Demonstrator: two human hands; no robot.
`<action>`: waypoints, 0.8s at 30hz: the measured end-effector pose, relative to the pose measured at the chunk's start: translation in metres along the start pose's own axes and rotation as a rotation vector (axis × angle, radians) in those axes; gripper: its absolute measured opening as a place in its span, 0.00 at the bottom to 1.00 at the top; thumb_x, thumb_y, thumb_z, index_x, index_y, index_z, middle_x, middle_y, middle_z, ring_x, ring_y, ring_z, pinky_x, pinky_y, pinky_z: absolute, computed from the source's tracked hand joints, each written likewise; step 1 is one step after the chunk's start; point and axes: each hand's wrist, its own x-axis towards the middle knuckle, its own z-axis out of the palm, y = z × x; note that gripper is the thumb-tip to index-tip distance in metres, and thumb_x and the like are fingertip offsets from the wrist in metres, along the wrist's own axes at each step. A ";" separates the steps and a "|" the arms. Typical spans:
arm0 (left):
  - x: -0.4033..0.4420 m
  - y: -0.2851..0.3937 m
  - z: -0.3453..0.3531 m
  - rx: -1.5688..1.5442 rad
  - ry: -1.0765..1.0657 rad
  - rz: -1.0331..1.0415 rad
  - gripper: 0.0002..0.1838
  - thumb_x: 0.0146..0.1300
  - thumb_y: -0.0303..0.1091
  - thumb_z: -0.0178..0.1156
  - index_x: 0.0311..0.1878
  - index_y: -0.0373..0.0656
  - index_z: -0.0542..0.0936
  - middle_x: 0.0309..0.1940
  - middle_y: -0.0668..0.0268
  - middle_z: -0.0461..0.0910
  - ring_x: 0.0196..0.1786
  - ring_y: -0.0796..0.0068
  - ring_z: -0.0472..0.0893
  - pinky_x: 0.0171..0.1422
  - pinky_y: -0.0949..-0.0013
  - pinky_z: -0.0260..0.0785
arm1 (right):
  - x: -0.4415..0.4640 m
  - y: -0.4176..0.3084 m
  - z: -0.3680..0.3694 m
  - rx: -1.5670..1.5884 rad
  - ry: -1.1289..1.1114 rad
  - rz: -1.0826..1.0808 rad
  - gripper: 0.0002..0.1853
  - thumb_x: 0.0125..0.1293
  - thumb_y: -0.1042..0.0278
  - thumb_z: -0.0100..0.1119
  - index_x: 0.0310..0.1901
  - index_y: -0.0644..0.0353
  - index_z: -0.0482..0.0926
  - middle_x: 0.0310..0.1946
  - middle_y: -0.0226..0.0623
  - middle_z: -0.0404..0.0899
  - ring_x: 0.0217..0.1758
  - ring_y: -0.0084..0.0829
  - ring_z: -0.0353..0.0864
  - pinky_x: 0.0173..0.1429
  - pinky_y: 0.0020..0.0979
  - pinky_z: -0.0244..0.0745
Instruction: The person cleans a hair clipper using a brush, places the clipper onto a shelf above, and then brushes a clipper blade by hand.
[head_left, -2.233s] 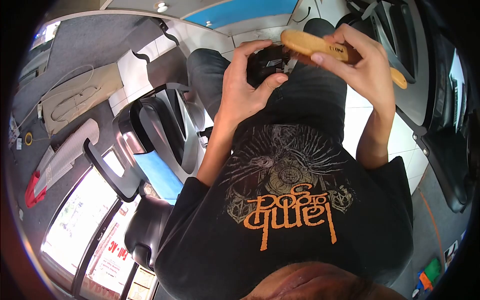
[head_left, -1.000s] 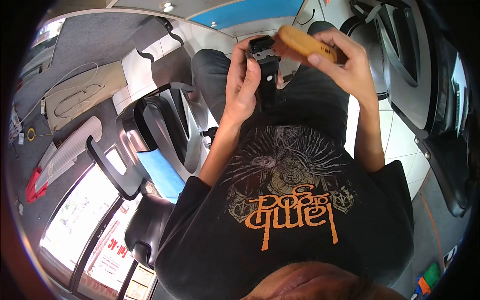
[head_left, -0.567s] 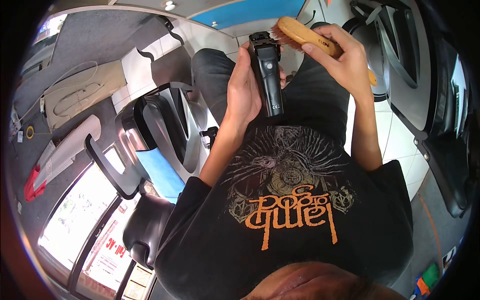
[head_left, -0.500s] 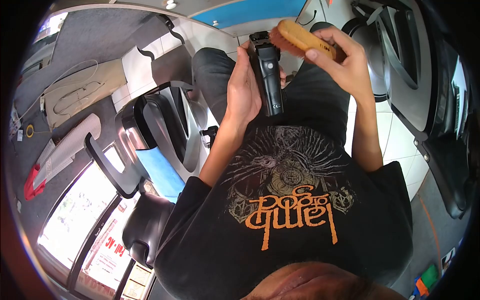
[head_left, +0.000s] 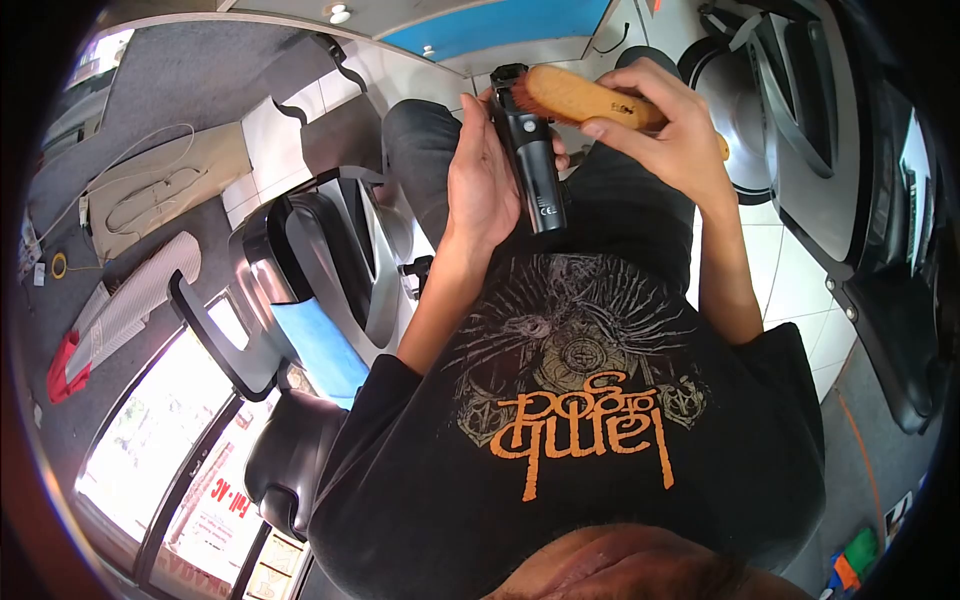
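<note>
A black hair clipper (head_left: 537,165) lies across my left hand (head_left: 487,185), its blade head pointing away from me and its bottom end towards my shirt. The thumb is raised along one side, and fingertips show at the other side. My right hand (head_left: 655,125) grips a wooden brush (head_left: 575,96) between thumb and fingers. The brush's reddish bristles meet the clipper near its head and partly cover it. A bit of the brush handle shows beyond my right hand. Both hands are above my lap.
A black and grey salon chair (head_left: 335,250) with a blue cloth (head_left: 320,340) stands at left. Another chair (head_left: 820,130) is close at right. A cabinet with a blue panel (head_left: 490,35) is ahead. Cables lie on a brown board (head_left: 165,190) at far left.
The clipper has turned from lying partly hidden to showing its long body. The brush has since moved left and down onto the clipper's head, from just beside it.
</note>
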 end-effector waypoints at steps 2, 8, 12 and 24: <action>-0.001 0.000 0.001 0.017 0.032 -0.021 0.35 0.87 0.66 0.37 0.72 0.41 0.63 0.61 0.50 0.78 0.49 0.58 0.84 0.51 0.52 0.81 | 0.001 0.002 0.002 -0.104 -0.001 0.029 0.23 0.61 0.50 0.84 0.48 0.60 0.89 0.42 0.34 0.91 0.41 0.38 0.91 0.45 0.35 0.83; -0.001 0.001 0.007 0.026 0.094 0.023 0.36 0.86 0.68 0.36 0.71 0.42 0.66 0.55 0.55 0.82 0.46 0.62 0.87 0.51 0.56 0.84 | 0.002 0.013 0.005 0.014 0.120 0.037 0.22 0.61 0.51 0.84 0.46 0.60 0.89 0.39 0.33 0.91 0.39 0.39 0.91 0.43 0.36 0.83; 0.000 0.001 0.002 0.029 0.063 -0.017 0.38 0.85 0.70 0.37 0.69 0.41 0.68 0.57 0.56 0.82 0.47 0.63 0.88 0.52 0.58 0.86 | 0.001 0.003 0.008 -0.031 0.007 -0.010 0.22 0.62 0.49 0.83 0.46 0.58 0.89 0.36 0.33 0.90 0.36 0.39 0.91 0.43 0.36 0.83; 0.009 0.005 -0.023 -0.661 -0.194 -0.178 0.34 0.82 0.65 0.54 0.61 0.37 0.79 0.50 0.56 0.84 0.36 0.74 0.76 0.26 0.76 0.67 | -0.005 0.011 0.006 0.210 0.038 0.309 0.21 0.72 0.54 0.77 0.53 0.67 0.88 0.37 0.39 0.92 0.39 0.22 0.85 0.44 0.28 0.79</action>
